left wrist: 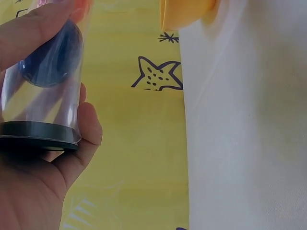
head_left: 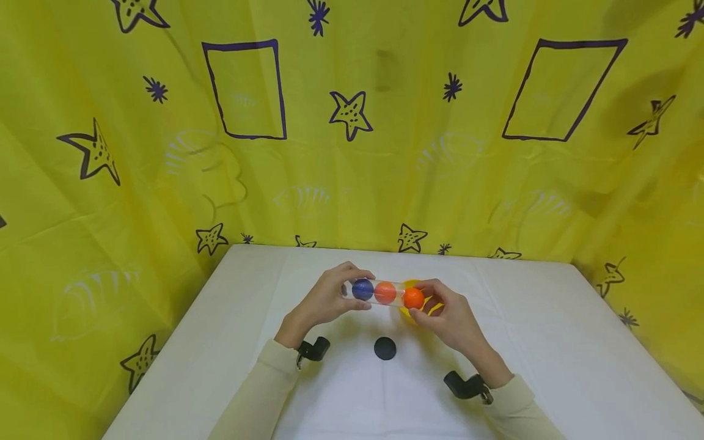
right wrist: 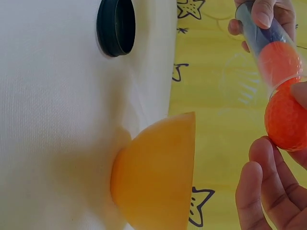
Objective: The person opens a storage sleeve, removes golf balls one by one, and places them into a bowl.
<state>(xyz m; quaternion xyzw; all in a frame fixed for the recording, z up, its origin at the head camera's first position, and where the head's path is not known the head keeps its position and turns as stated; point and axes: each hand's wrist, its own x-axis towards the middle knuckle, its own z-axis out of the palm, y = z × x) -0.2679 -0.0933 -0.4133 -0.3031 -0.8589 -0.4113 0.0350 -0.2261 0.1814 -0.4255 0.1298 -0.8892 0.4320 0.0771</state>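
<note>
My left hand (head_left: 326,296) grips a clear plastic tube (left wrist: 41,108) near its black closed base, holding it roughly level above the table. Inside lie a dark blue ball (head_left: 362,289) and, beside it, an orange-red ball (head_left: 385,293). At the tube's uncapped end, my right hand (head_left: 452,318) pinches a bright orange dimpled ball (right wrist: 287,117) between thumb and fingers. That ball sits right at the rim; whether part of it is inside, I cannot tell.
A yellow-orange bowl (right wrist: 156,175) stands on the white table (head_left: 330,391) behind my right hand. Nearer to me lies a round black cap (head_left: 385,348). A yellow patterned curtain (head_left: 396,171) hangs around the table's back and sides.
</note>
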